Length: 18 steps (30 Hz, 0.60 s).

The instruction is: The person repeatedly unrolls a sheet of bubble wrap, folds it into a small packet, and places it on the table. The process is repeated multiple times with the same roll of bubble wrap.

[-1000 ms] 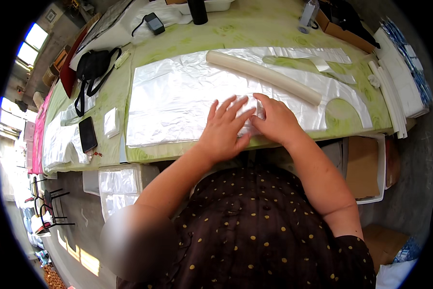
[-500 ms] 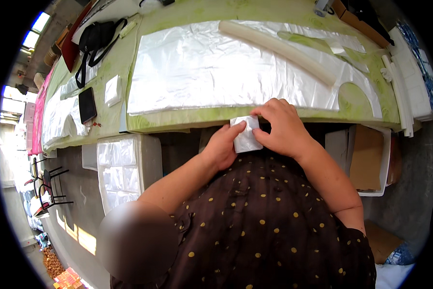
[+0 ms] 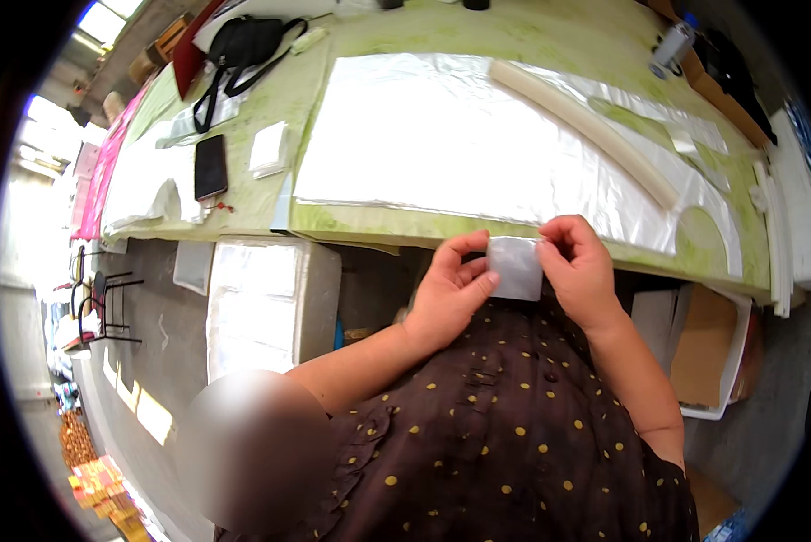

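Note:
In front of my chest, just off the table's near edge, is a small folded square of thin whitish plastic film (image 3: 516, 271). My left hand (image 3: 451, 291) pinches its left edge, thumb in front. My right hand (image 3: 582, 271) grips the upper right corner between thumb and fingertips. Just beyond lies a stack of large white plastic sheets (image 3: 405, 140) with curved cut-outs at its right end. A long cream-coloured tube (image 3: 591, 135) rests slantwise across the sheets.
On the green-covered table (image 3: 369, 221) are a phone (image 3: 210, 168), folded white squares (image 3: 270, 150), a black bag (image 3: 246, 43) and a bottle (image 3: 673, 45). Below stand a white box of flat packets (image 3: 320, 294) at left and an open white box with cardboard (image 3: 705, 348) at right.
My left thumb has slid off the square's face to its left edge. The square now looks flatter and smoother, with my hands at its sides. The whole view has shifted and tilted.

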Motion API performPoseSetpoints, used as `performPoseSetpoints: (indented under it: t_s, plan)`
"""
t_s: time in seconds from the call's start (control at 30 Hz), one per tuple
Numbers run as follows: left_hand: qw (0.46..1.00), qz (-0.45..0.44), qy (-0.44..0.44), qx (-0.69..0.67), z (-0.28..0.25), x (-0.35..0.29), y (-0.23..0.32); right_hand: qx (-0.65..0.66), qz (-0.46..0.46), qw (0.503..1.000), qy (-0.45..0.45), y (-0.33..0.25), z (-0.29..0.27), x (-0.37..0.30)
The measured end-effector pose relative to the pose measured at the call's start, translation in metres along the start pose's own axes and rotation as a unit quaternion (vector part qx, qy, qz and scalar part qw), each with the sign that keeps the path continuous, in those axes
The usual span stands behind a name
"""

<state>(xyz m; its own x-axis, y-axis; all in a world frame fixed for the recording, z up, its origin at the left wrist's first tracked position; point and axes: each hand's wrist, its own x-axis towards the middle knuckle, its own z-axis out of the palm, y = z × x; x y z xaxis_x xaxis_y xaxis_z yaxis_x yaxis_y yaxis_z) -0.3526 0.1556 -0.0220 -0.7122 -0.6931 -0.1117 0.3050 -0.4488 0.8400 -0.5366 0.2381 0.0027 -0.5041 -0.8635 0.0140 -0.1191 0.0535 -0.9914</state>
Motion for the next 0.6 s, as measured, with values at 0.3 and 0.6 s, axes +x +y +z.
performPoseSetpoints:
  t_s: [0.3,0.6]
  plan:
    - [0.954,0.001,0.193,0.23,-0.06,0.033,0.091,0.008,-0.035,0.999,-0.009,0.004,0.009,0.011]
    - [0.855,0.099,0.369,0.35,-0.269,0.128,0.234,-0.074,-0.093,0.993,-0.017,0.016,0.004,0.015]
